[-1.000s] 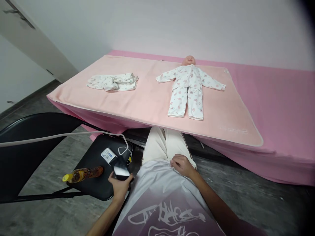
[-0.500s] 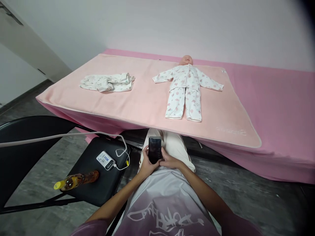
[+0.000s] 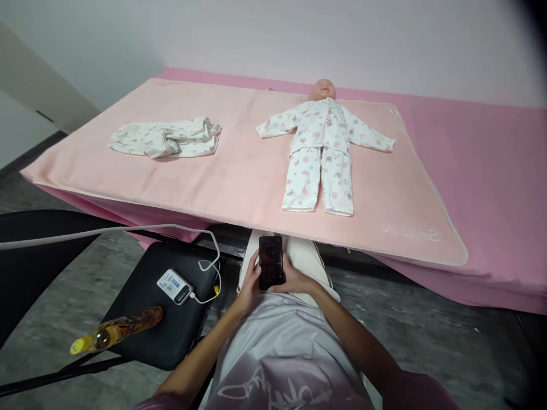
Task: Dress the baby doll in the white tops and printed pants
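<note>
A dark smartphone (image 3: 271, 263) is held upright over my lap, just below the table's front edge. My left hand (image 3: 250, 286) is closed round its left side, and my right hand (image 3: 296, 278) grips its right side and lower corner. Beyond the phone, a baby doll (image 3: 322, 90) lies on its back on the table, dressed in a white patterned top (image 3: 325, 125) and matching trousers (image 3: 318, 179). Its sleeves are spread out to both sides. A crumpled white patterned garment (image 3: 166, 138) lies to the left of the doll.
A pale pink mat (image 3: 239, 188) covers much of the table over a darker pink cloth (image 3: 491, 188). On the black folding chair (image 3: 145, 347) at my left are a white power bank (image 3: 175, 286) with a cable (image 3: 128, 229) and a yellow-capped bottle (image 3: 115, 332).
My view has shifted slightly, so the table and chair appear a little moved. The left hand has spread lower along the phone, and the phone's screen shows more clearly. The doll and clothes stay put.
</note>
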`<state>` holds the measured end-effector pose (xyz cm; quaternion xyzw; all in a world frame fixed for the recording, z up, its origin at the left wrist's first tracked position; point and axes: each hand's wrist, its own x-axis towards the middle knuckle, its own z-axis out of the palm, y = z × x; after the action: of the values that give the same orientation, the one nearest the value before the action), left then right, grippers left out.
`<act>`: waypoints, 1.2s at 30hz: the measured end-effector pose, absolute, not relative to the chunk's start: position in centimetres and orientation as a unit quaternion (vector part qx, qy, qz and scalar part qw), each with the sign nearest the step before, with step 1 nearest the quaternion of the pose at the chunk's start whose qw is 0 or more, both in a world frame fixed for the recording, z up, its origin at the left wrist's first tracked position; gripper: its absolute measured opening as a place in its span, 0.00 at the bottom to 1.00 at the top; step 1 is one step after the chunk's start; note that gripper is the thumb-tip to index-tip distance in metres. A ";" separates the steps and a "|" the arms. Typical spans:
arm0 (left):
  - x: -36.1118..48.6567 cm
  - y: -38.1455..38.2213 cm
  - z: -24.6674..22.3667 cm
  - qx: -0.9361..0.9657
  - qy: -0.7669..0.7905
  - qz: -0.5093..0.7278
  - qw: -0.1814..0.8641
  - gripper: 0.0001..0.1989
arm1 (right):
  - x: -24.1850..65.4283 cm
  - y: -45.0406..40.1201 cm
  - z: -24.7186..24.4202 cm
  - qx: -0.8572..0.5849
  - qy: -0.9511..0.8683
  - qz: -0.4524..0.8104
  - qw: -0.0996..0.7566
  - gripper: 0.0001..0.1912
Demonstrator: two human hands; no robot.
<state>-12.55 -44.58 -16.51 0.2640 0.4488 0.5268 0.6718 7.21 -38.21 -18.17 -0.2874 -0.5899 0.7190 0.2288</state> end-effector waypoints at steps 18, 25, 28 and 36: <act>-11.9 -41.3 -13.4 0.376 0.560 0.527 0.517 0.30 | 6.9 -38.7 -18.5 -0.277 -0.600 0.722 0.202 0.80; -11.0 -38.8 -13.1 0.341 0.531 0.549 0.548 0.34 | 7.0 -39.0 -19.2 -0.308 -0.625 0.687 0.204 0.79; -10.6 -38.7 -13.4 0.326 0.525 0.565 0.547 0.32 | 6.9 -39.2 -18.9 -0.321 -0.655 0.646 0.225 0.74; -10.5 -38.5 -13.6 0.348 0.516 0.572 0.535 0.25 | 6.8 -39.4 -19.0 -0.322 -0.674 0.616 0.251 0.70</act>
<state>-10.53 -38.47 -13.62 0.3475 0.5163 0.5716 0.5346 6.77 -39.43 -19.02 -0.3220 -0.6736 0.6163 0.2505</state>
